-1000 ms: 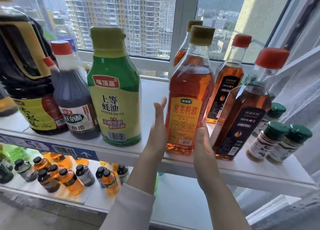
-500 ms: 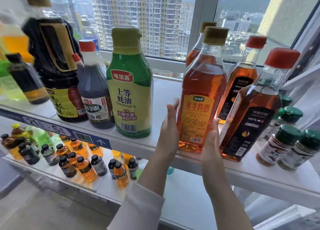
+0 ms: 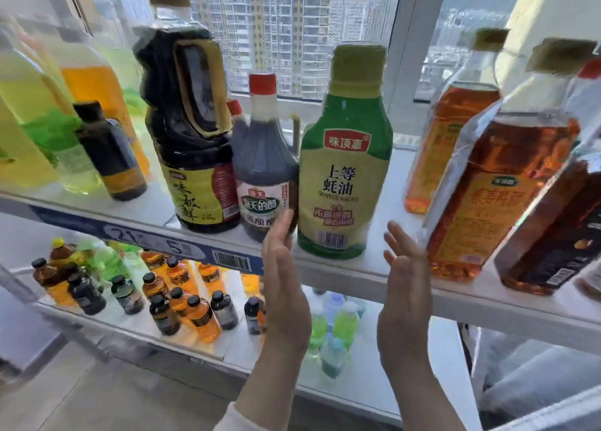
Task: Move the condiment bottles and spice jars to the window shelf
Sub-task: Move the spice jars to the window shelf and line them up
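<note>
Grips released, left hand [image 3: 283, 287] and right hand [image 3: 404, 289] flank the green plastic oyster-sauce bottle [image 3: 345, 174] at the white window shelf's [image 3: 390, 279] front edge, apparently to square it.

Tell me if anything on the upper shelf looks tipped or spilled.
Nothing stands out. The oyster sauce bottle, vinegar bottle and soy sauce bottle stand capped and upright on the shelf; no spill shows. Amber bottles at right are blurred.

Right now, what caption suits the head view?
Open left hand and right hand flank the green plastic oyster-sauce bottle on the white shelf.
</note>
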Demonstrator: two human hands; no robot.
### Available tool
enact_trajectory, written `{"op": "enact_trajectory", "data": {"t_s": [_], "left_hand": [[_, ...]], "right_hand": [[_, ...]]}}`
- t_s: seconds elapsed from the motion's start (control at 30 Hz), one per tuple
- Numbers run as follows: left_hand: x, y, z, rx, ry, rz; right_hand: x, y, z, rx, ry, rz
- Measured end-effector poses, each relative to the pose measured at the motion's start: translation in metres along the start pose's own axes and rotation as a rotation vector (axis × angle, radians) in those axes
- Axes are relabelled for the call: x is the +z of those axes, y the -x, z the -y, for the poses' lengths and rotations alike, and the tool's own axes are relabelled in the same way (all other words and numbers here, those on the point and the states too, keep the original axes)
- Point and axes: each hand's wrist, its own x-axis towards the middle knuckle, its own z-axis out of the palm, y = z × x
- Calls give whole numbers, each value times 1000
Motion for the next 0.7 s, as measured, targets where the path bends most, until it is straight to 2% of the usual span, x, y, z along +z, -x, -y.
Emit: {"op": "enact_trajectory", "data": {"t_s": [0.17, 0.47, 0.7], "left_hand": [[2, 1, 7, -83, -57, 107], [8, -5, 1, -165, -27, 141], [17, -7, 0, -139, -45, 161]], "right_hand": [[21, -11, -10, 202, 2, 20], [28, -22, -6, 235, -9, -9], [16, -21, -8, 229, 35, -39]]}}
